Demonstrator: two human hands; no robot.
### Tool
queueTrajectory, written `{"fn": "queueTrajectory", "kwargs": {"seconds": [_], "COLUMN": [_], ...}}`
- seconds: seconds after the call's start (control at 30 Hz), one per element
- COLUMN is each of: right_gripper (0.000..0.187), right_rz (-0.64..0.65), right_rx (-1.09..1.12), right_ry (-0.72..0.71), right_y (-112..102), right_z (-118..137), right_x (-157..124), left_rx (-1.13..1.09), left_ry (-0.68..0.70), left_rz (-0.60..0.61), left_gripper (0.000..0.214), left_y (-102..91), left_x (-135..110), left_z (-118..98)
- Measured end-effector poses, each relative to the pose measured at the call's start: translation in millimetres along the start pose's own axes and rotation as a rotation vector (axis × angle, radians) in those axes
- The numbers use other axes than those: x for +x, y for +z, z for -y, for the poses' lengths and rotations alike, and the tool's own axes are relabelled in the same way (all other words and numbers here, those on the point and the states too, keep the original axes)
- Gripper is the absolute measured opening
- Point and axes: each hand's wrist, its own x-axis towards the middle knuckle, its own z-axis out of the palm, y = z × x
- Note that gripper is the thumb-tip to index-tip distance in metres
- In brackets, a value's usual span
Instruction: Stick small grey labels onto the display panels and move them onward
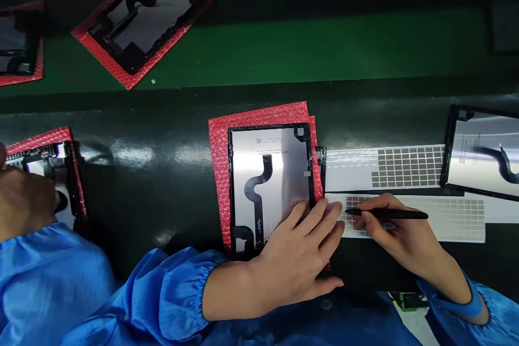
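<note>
My left hand (302,248) lies with its fingers spread over the lower right corner of a tablet screen panel (279,184), its fingertips reaching past the frame's edge. The panel rests silver back up, with a curved black ribbon cable (253,189) along it, on red bubble wrap (219,173). Between the thumb and fingers of my right hand (405,232) is a slim, black, pen-like pointed tool (405,214). Its tip points left, over the left part of a white sheet of small gridded stickers (446,216); I cannot tell whether it touches.
Behind that sheet lies another sticker sheet (409,166), next to a second screen panel (462,146) at the right. More panels on red wrap (130,84) sit on the green strip (304,48) at the back. A co-worker's hand (26,200) is over a device at the left.
</note>
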Motion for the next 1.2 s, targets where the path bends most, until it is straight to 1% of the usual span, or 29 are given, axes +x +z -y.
{"fn": "queueTrajectory", "kwargs": {"seconds": [0.23, 0.4, 0.47, 0.53, 0.6, 0.63, 0.7, 0.77, 0.83, 0.9, 0.97, 1.07, 1.13, 1.2], "right_gripper": [0.018, 0.014, 0.011, 0.01, 0.01, 0.01, 0.013, 0.018, 0.024, 0.028, 0.029, 0.03, 0.03, 0.03], "right_rz": [-0.007, -0.023, -0.046, -0.088, -0.129, -0.143, -0.145, -0.096, -0.024, 0.033, 0.076, 0.108, 0.098, 0.094], "right_rx": [0.059, 0.233, 0.294, 0.329, 0.33, 0.322, 0.313, 0.332, 0.355, 0.366, 0.368, 0.36, 0.346, 0.326], "right_ry": [0.04, 0.118, 0.117, 0.092, 0.06, 0.045, 0.025, 0.011, 0.008, 0.027, 0.055, 0.078, 0.078, 0.08], "right_y": [0.8, -0.3, -2.8, -4.6, -2.1, 1.9, 16.9, 40.4, 67.8, 93.2, 111.7, 124.5, 125.9, 125.2], "right_z": [1.7, -0.8, 5.1, 16.6, 32.2, 40.5, 56.4, 68.8, 76.6, 79.8, 79.7, 78.3, 78.7, 80.0], "right_x": [0.2, -2.6, -1.6, 4.0, 16.0, 24.5, 45.8, 70.2, 93.7, 112.6, 125.3, 133.8, 135.1, 135.1], "left_rx": [0.02, 0.024, 0.018, -0.003, -0.027, -0.031, 0.006, 0.051, 0.053, 0.012, -0.016, -0.045, -0.062, -0.073], "left_ry": [0.016, 0.038, 0.065, 0.094, 0.097, 0.07, -0.046, -0.169, -0.233, -0.248, -0.259, -0.269, -0.274, -0.275], "left_rz": [-0.025, -0.018, -0.031, -0.079, -0.121, -0.118, -0.069, -0.006, 0.015, 0.008, -0.008, -0.026, -0.036, -0.046], "left_gripper": [0.076, 0.078, 0.079, 0.078, 0.068, 0.064, 0.071, 0.086, 0.094, 0.087, 0.073, 0.051, 0.045, 0.044], "left_y": [-1.0, -0.3, -3.9, -11.6, -22.0, -27.0, -33.8, -34.4, -29.3, -22.0, -16.2, -13.8, -15.0, -15.7], "left_x": [0.8, 2.3, 1.8, -2.4, -11.3, -17.0, -29.0, -38.6, -44.2, -47.0, -49.5, -54.8, -58.0, -59.3], "left_z": [0.8, 3.9, 6.9, 10.4, 14.0, 16.0, 21.1, 28.8, 38.9, 49.0, 55.9, 58.2, 56.7, 55.5]}}
